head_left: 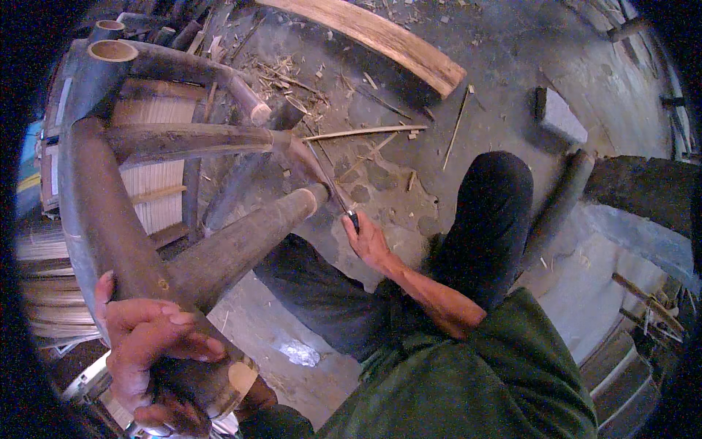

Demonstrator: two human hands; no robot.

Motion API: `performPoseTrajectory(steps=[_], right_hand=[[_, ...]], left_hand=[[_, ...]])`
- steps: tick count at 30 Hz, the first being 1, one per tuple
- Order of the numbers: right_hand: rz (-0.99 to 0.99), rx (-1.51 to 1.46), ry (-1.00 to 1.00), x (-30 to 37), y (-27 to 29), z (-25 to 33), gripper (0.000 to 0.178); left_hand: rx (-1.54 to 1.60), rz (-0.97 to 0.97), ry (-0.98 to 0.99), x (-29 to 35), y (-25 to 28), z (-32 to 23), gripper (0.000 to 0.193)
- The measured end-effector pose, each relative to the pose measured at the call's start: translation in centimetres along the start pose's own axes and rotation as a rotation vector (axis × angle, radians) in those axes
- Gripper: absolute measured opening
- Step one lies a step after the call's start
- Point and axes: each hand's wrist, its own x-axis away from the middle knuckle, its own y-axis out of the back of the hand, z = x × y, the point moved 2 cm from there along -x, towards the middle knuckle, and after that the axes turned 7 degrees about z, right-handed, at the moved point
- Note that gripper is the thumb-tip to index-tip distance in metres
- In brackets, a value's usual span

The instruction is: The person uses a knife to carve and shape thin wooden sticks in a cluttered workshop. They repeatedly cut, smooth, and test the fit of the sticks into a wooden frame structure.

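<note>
At the lower left, my left hand (150, 344) has its fingers curled around the lower end of a thick bamboo pole (113, 197), part of a jointed bamboo frame. Two bamboo crosspieces, an upper one (197, 141) and a lower one (245, 238), stick out from it toward the middle. My right hand (369, 241) grips the dark handle of a long-bladed hand tool (338, 189). Its blade points up and left, close to the free ends of both crosspieces. Whether it touches either end I cannot tell, nor whether it is a saw or a knife.
Wood chips and thin slivers (285, 80) litter the grey floor. A long split wooden piece (380, 40) lies at the far side, a grey block (561, 117) at the right. Bundled thin strips (55, 271) are at the left. My bent knee (493, 197) rises right of centre.
</note>
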Motion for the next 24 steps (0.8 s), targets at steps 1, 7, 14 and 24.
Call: performPoseTrajectory(steps=[1,7,14,24], right_hand=[[0.027,-0.026,0.015,0.3,1.2,2.0,0.037],[-0.009,0.049,-0.044,0.1,1.0,-1.4,0.034],[-0.021,-0.02,0.103,1.1,1.0,1.4,0.033],[-0.006,0.404,-0.069,-2.2,2.3,-4.3,0.04]], left_hand=[[0.007,0.037,0.0,0.0,0.4,0.1,0.07],[0.02,0.137,-0.055,-0.4,1.3,0.4,0.072],[-0.048,-0.371,-0.288,-2.9,-1.7,-2.3,0.047],[0.224,-0.345,0.066,-3.8,-0.8,-2.4,0.054]])
